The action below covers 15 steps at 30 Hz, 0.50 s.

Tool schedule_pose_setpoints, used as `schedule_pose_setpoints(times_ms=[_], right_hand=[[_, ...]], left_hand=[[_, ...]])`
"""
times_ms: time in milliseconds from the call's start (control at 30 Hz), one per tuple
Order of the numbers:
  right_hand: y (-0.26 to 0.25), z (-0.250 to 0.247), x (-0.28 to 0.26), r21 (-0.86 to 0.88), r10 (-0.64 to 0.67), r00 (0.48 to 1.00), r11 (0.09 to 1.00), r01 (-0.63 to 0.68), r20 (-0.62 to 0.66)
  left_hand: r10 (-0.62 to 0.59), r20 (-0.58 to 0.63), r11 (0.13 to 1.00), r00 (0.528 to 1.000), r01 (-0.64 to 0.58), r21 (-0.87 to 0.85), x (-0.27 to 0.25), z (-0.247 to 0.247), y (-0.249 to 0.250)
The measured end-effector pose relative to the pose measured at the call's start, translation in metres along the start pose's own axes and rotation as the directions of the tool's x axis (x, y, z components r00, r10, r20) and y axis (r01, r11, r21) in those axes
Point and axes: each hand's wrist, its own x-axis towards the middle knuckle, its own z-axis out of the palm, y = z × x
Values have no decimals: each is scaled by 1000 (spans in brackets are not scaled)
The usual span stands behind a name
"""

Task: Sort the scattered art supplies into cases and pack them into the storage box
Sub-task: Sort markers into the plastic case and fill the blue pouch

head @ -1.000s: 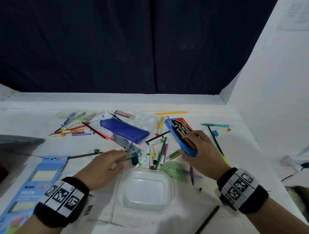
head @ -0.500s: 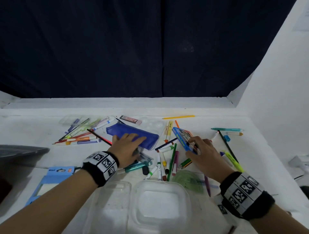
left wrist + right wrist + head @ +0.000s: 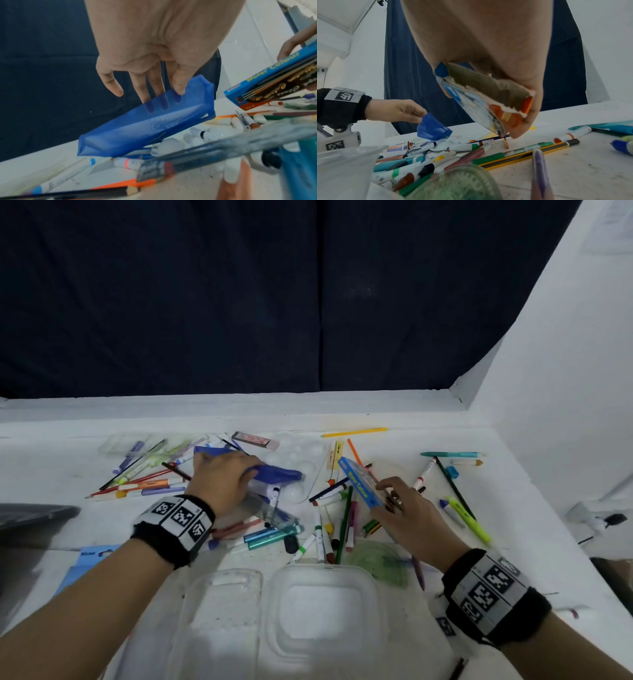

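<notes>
A blue see-through pencil pouch [image 3: 282, 473] lies among scattered markers and pencils at the middle of the white table [image 3: 513, 542]. My left hand [image 3: 239, 474] grips it, and one end is tilted up off the pile [image 3: 145, 124]; its fingers [image 3: 163, 86] show through the plastic. The same pouch [image 3: 433, 128] hangs pinched in the right wrist view. My right hand [image 3: 400, 501] holds a blue and orange "Water Colour" pencil box [image 3: 363, 487] on edge, its torn open end [image 3: 484, 94] toward the wrist.
A clear storage box [image 3: 325, 642] and its lid [image 3: 219, 621] sit at the front edge. Loose markers [image 3: 318, 535], a green round piece [image 3: 380, 563], a white palette [image 3: 301, 453] and a blue card pack [image 3: 89, 559] lie around. A white wall rises at right.
My left hand left the markers near the storage box, reached forward to the blue pouch, took hold of it and raised one end. The right hand still holds the pencil box, tipped lower.
</notes>
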Motion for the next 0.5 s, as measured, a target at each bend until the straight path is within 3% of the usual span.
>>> schedule_pose_setpoints(times_ms=[233,367,500], right_hand=[[-10,-2,-1,14,-109,993,994,109,-38],[-27,3,1,31,-208,977,977,210,-49],[-44,11,1,35,-290,957,956,291,-19]], left_hand=[[105,-199,993,974,-93,72,-42,-29,-2],[87,-285,989,954,-48,143,-73,-52,-10],[29,-296,982,955,28,188,-98,-59,-28]])
